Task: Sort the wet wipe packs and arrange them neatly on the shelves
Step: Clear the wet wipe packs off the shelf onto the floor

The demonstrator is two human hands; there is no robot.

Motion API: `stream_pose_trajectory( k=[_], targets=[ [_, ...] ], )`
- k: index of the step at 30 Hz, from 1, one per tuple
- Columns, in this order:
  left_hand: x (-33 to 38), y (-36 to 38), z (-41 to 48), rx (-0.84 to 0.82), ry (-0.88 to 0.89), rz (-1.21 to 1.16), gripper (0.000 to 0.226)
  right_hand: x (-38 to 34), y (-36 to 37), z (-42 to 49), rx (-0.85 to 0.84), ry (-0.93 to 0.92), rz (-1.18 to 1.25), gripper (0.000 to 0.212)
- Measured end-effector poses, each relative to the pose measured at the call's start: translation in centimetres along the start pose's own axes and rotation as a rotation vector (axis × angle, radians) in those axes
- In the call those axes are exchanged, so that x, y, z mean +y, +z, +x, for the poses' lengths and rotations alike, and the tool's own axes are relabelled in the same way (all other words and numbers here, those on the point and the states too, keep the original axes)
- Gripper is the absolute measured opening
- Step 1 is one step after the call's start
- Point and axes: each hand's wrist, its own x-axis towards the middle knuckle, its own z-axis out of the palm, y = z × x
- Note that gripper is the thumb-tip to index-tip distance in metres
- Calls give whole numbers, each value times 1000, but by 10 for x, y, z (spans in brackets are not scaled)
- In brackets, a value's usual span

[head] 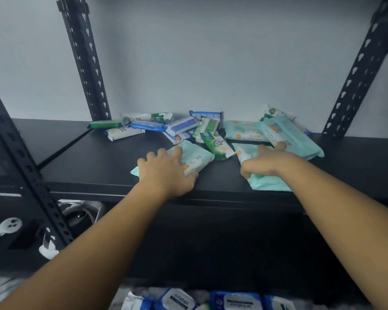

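The black shelf holds a loose heap of wet wipe packs toward its back and right side, none of them in rows. The left hand grips a mint pack near the front edge, fingers curled over its top and thumb tucked at its near side. The right hand lies on a second mint pack that overhangs the front lip a little; its thumb sits at that pack's left edge and its fingertips touch a tilted mint pack propped on the ones behind, though I cannot tell whether this hand is actually clasping anything. Between the two hands lies a green and white pack, and behind it a flat mint pack with orange dots. Farther back, blue and white packs overlap one another, with a slim green pack and a white pack at the left end of the heap. On the level below, at the bottom of the view, lie more blue packs with white lids, side by side and partly out of view. Slotted black posts stand at the corners of the shelf against a pale wall
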Motion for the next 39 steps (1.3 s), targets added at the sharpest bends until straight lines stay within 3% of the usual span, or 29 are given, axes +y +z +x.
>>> stream_pose_trajectory(
  k=[5,8,11,15,19,22,25,30,33,39],
  targets=[
    [-3,-14,-15,-40,-41,-107,83,18,9,-18,68,-36,-24,120],
    [-2,-13,-38,5,-42,-215,84,30,13,-54,175,-69,76,99],
    [2,-13,-77,104,32,-321,84,45,17,-109,246,-150,265,93],
    [0,-3,-139,139,211,-475,84,77,33,-183,152,-240,517,101],
    [-3,41,-188,-6,260,-524,93,120,82,-225,10,-201,659,93],
    [-1,99,-219,-215,270,-493,102,150,141,-227,-109,-133,617,101],
    [1,162,-240,-416,288,-368,111,174,205,-213,-245,-107,530,90],
    [-14,247,-264,-614,317,-170,113,197,299,-181,-519,-61,281,122],
    [-17,285,-273,-698,415,-38,112,205,341,-167,-586,-128,160,131],
    [-16,335,-288,-749,442,21,105,217,393,-156,-583,-410,-179,101]
  ],
)
